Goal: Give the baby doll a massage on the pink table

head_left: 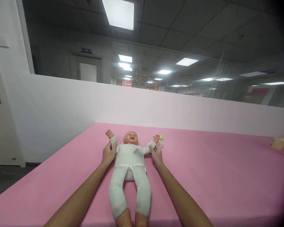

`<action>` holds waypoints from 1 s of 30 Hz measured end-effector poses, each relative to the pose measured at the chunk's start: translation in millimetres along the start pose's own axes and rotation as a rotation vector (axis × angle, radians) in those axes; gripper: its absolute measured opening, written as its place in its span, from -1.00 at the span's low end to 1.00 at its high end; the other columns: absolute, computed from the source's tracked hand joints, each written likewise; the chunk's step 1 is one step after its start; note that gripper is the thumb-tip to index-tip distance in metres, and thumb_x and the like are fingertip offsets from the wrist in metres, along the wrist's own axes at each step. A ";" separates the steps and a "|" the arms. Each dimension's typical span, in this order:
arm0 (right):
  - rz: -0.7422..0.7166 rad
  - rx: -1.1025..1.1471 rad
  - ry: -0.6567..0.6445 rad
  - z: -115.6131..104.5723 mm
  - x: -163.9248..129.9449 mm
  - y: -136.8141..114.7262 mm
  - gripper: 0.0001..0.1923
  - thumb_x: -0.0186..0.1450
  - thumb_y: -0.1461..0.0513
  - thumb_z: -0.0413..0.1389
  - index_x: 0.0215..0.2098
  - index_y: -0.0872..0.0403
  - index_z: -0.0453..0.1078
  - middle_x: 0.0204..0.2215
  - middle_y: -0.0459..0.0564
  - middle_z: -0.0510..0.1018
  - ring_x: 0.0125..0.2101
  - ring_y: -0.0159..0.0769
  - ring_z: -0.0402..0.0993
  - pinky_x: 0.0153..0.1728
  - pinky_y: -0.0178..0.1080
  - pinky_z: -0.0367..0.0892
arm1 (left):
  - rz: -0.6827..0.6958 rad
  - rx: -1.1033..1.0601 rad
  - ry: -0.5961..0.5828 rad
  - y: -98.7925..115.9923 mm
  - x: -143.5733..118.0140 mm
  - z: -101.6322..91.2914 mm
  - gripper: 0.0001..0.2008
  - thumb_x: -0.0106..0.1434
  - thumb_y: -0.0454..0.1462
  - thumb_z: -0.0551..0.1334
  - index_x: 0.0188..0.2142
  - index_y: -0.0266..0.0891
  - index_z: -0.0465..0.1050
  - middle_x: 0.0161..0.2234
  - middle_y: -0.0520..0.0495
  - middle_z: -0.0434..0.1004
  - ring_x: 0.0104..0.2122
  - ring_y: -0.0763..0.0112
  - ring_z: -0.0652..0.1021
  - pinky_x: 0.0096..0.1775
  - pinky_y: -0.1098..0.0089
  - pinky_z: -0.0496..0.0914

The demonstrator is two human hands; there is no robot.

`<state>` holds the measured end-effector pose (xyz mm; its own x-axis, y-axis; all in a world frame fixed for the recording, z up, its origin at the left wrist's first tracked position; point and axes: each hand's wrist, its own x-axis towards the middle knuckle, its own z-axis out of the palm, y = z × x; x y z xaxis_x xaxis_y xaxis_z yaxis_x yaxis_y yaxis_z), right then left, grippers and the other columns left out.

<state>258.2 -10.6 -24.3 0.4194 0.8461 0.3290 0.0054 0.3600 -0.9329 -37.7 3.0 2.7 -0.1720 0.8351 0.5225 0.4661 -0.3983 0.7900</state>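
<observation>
The baby doll (130,164) lay on its back on the pink bed (215,176), toward the left half of it and set back from the near edge, its long axis running straight away from the person: head toward the far edge by the white wall (61,107), legs toward the near edge. It wore a white one-piece suit, and both arms were spread out sideways with the fists raised.

The left hand (108,154) was closed around the doll's sleeve just below the wrist on that side, fingers curled onto the white cloth. The right hand (156,154) pinched the other sleeve near its cuff, thumb and fingers pressed together on the fabric. Both forearms ran alongside the doll's body, one on each side, so neither hand was nearer; each was already touching its own sleeve.

Just beside the doll's fist on the right lay a small bottle with a green cap (160,141), near the right hand but apart from it; its contents could not be made out. Well apart, at the bed's right edge, sat a pale yellowish object (279,142), too blurred to name.
</observation>
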 end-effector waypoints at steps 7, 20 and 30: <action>-0.323 -0.272 -0.216 7.5 -11.1 -7.6 -0.63 0.19 0.20 0.09 -0.05 0.00 0.54 -0.12 0.01 0.64 -0.15 -0.13 0.52 -0.21 -0.21 0.39 | 0.187 0.156 -0.077 -1.1 -4.1 12.3 -0.50 0.28 -0.29 0.11 0.20 -0.10 0.49 -0.34 -0.03 0.32 -0.27 0.23 0.47 -0.17 0.30 0.39; -0.016 -0.023 -0.071 -0.9 3.5 12.1 -0.62 0.20 -0.03 0.22 -0.15 0.04 0.50 -0.22 0.04 0.65 -0.20 -0.08 0.56 -0.24 -0.18 0.42 | -0.164 -0.038 0.056 3.1 2.9 -4.7 -0.62 0.30 0.03 0.13 -0.51 -0.15 0.32 -0.57 0.00 0.37 -0.49 0.27 0.42 -0.43 0.34 0.22; -0.244 -0.142 -0.280 3.8 -12.7 -11.0 -0.68 0.24 0.14 0.16 -0.05 0.01 0.55 -0.07 0.03 0.63 -0.09 -0.11 0.51 -0.14 -0.19 0.37 | 0.136 -0.071 -0.104 6.5 -2.8 8.7 -0.64 0.20 -0.28 0.21 0.00 -0.18 0.56 -0.09 -0.14 0.57 -0.07 0.17 0.55 -0.03 0.25 0.38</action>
<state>249.4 -23.8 -17.6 0.1263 0.8241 0.5522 0.2075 0.5224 -0.8271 -26.6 1.4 3.6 -0.0189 0.8051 0.5929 0.4160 -0.5329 0.7369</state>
